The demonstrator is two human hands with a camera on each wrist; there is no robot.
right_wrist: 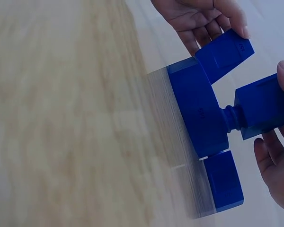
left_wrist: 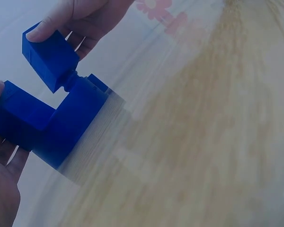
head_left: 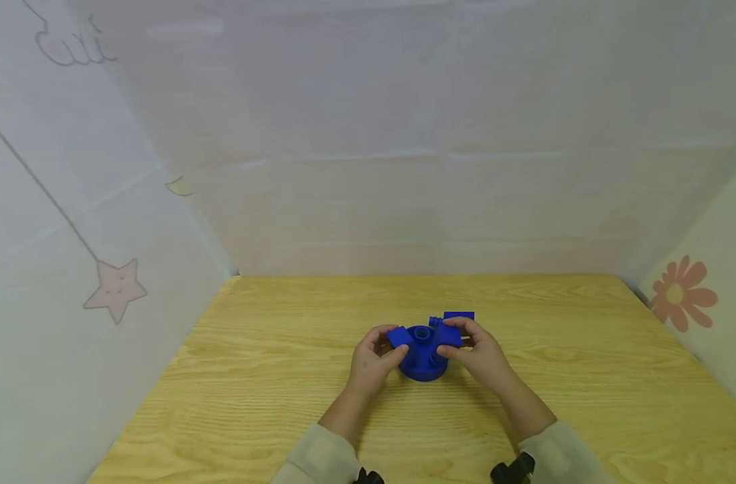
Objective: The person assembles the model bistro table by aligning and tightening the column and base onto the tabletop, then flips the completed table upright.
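A: Head view: where's the blue base (head_left: 424, 363)?
B: Mid tabletop (head_left: 283, 376). Left hand (head_left: 370, 359) grips one blue block (head_left: 398, 336), right hand (head_left: 479, 353) pinches another block (head_left: 449, 334) on it.

A makeshift recording booth: wooden table (head_left: 525, 430) enclosed by pale curtains (head_left: 101, 202) printed with stars and flowers.

There are small raised marks on the blue round base (right_wrist: 199, 113) and on one blue block (right_wrist: 225, 54), but they are too small to read.
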